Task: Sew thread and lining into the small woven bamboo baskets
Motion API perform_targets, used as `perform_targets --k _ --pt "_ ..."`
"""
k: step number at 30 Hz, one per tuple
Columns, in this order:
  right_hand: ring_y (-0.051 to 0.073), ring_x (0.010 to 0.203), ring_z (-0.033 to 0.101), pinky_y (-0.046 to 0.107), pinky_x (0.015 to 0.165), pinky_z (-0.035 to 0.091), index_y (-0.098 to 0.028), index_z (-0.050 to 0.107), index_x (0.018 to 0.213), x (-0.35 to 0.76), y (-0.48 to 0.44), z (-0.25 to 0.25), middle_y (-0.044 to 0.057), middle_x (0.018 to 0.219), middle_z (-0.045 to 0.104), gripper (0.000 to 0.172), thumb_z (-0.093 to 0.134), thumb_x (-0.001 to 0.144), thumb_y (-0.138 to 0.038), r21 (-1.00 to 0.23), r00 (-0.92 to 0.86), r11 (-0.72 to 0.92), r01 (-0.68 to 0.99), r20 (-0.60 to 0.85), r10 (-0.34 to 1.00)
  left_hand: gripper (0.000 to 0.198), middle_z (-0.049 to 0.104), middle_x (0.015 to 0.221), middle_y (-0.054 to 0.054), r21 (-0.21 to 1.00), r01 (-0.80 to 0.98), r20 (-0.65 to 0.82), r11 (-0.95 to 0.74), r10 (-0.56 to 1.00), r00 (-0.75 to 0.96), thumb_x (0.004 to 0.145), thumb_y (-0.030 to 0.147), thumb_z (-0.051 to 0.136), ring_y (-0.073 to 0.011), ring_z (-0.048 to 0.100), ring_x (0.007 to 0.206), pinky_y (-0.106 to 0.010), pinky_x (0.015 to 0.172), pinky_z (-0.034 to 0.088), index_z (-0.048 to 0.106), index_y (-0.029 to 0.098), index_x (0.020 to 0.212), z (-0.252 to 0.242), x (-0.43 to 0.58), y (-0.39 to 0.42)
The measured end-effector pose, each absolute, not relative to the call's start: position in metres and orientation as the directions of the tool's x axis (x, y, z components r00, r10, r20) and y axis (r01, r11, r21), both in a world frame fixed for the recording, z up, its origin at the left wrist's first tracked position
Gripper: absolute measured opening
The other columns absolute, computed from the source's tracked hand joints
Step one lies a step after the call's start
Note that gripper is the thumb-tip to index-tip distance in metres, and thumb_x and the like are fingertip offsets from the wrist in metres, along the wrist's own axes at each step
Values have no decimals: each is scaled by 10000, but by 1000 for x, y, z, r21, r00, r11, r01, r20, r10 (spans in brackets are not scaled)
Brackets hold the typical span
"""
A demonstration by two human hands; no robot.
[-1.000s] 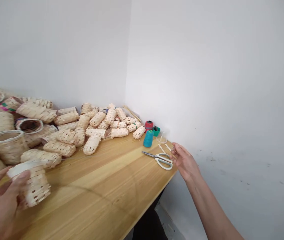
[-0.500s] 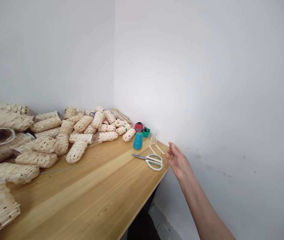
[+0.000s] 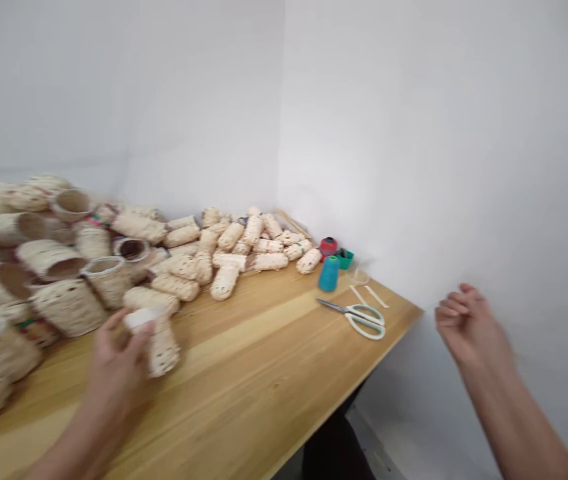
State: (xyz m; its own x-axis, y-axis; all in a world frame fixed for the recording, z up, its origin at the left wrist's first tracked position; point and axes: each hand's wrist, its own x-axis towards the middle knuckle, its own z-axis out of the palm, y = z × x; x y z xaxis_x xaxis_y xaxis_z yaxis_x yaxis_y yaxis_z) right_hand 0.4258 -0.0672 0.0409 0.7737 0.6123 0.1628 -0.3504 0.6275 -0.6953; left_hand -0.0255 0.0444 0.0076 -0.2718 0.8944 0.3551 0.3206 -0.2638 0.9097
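Note:
My left hand [image 3: 117,367] is closed around a small woven basket [image 3: 165,347] of pale wood strips, held low over the left part of the table. A white band circles the basket's rim, and its rounded end points toward the table. Off to the right, beyond the table edge and in front of the wall, my right hand [image 3: 474,327] is raised with its fingers curled together. Whatever it pinches is too small to make out. Nearest to that hand on the table are scissors [image 3: 359,317] with white handles and two pale strips [image 3: 377,297].
A heap of similar woven baskets [image 3: 71,307] fills the left and back of the wooden table [image 3: 244,360]. Near the right corner stand a teal thread cone [image 3: 329,273], a red thread cone [image 3: 329,248], a green container [image 3: 345,260] and a clear cup [image 3: 361,276]. Walls border the back and right.
The view has swung left, bringing my left hand with the basket fully into sight. My right hand has moved farther right from the table corner, its fingers more curled.

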Motion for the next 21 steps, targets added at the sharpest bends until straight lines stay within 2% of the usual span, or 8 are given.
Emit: perform_targets --k 2,5,8,11,13,15,18,21 --pt "-5 425 401 104 360 329 -196 623 731 416 -64 39 -68 534 420 106 709 722 -134 -725 731 576 -377 148 666 437 657 889 -15 949 250 253 -193 938 -237 805 370 601 -170 640 722 -286 581 531 416 219 1172 -1 -24 40" --pt "27 477 415 177 388 338 -215 659 793 384 -52 24 -31 586 427 57 698 770 -251 -870 651 423 -253 170 739 487 639 1026 -70 946 213 247 -244 969 11 766 312 617 -203 642 882 -331 721 532 379 199 1176 -12 -15 30" --pt "75 467 386 228 398 330 -247 645 869 332 -40 7 -41 569 414 218 687 749 -424 -965 512 261 -24 212 832 489 614 1109 -85 874 353 318 -333 943 101 735 312 660 -216 615 963 -396 866 482 424 208 1151 -16 -9 22" --pt "113 491 426 251 460 373 -238 617 991 272 -33 1 -43 567 434 279 551 833 -458 -947 270 163 276 239 933 509 612 1112 -85 805 438 369 -401 916 159 723 319 682 -227 604 951 -416 874 471 455 217 1168 -16 -9 17" --pt "117 512 442 243 492 368 -231 619 1006 236 -30 5 -44 573 445 248 503 870 -403 -872 115 186 454 264 958 511 612 1115 -92 764 473 390 -438 898 201 724 321 685 -236 604 944 -422 865 474 467 205 1172 -17 -10 15" --pt "112 514 431 230 499 350 -242 611 1053 208 -27 11 -55 581 440 236 505 878 -358 -806 -58 283 520 297 953 510 615 1115 -100 725 505 404 -467 883 238 729 322 687 -248 605 953 -426 859 477 472 192 1174 -17 -10 13" --pt "113 543 448 226 535 351 -257 602 1105 183 -20 15 -60 604 477 246 535 875 -313 -754 -259 408 515 317 912 506 616 1125 -104 676 547 409 -494 869 279 755 332 675 -247 609 965 -412 848 487 462 191 1191 -18 -9 10" --pt "119 611 504 231 581 369 -213 639 921 174 -13 12 -35 685 579 134 526 885 -275 -749 -313 457 479 341 886 490 636 1078 -73 639 576 424 -510 858 289 761 345 671 -228 623 918 -389 809 507 464 210 1185 -17 -8 8"
